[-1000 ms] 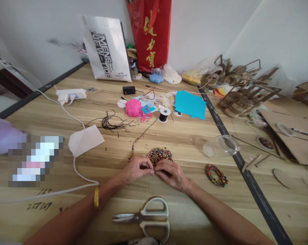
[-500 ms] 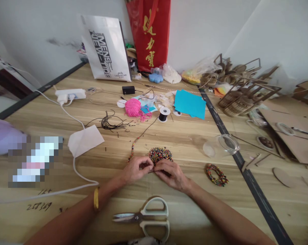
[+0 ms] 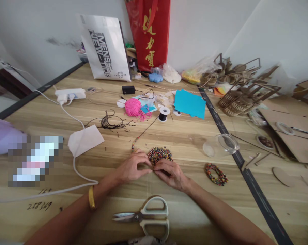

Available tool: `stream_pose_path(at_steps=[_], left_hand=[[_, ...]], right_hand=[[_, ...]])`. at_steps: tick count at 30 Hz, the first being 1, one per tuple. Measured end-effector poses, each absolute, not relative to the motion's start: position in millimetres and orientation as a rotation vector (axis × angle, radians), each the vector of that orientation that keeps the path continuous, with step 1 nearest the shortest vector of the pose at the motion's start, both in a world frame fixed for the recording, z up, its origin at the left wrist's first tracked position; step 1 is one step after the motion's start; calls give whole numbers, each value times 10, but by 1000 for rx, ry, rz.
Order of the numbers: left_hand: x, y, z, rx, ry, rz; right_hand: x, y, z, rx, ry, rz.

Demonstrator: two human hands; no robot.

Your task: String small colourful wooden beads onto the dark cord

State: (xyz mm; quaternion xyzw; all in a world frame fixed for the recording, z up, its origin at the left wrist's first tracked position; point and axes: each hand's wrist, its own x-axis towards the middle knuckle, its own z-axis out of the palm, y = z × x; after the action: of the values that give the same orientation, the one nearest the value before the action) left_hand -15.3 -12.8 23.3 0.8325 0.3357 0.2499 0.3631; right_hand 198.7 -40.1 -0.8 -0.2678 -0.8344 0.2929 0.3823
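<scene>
My right hand (image 3: 172, 174) is closed in a pinch on the thin black cord, whose end barely shows at the fingertips. Thumb and forefinger of my left hand (image 3: 133, 167) come together at the same spot, almost touching the right fingertips. Just beyond both hands lies a pile of small multicoloured beads (image 3: 159, 154). From a white spool of black cord (image 3: 164, 114), the line runs toward me into a string of threaded beads (image 3: 133, 144), which passes behind my left hand. Any bead between the fingertips is too small to make out.
Scissors (image 3: 141, 216) with white handles lie in front of me. To the right are a coiled bead strand (image 3: 216, 174) and a clear plastic jar (image 3: 221, 145) on its side. Pink yarn (image 3: 133, 107), black cord scraps (image 3: 110, 121) and a white cable (image 3: 77, 166) lie farther out and left.
My left hand has turned and shifted slightly left and up, its fingers now straighter over the bead string. The right hand has stayed in place. The short cord end between them shows less.
</scene>
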Motion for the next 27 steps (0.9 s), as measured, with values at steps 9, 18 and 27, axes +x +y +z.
stream_pose_path(at_steps=[9,18,27], left_hand=[[-147,-144,161,2233,890,537],[-137,-153,165,2199,890,591],[-128,-163,143,2151,947,605]], right_hand=[[2002,-398,-32,-692,-2144,743],[2004,-401,-46,-703,-2142,700],[1994,-400,-13,-672,-2137,684]])
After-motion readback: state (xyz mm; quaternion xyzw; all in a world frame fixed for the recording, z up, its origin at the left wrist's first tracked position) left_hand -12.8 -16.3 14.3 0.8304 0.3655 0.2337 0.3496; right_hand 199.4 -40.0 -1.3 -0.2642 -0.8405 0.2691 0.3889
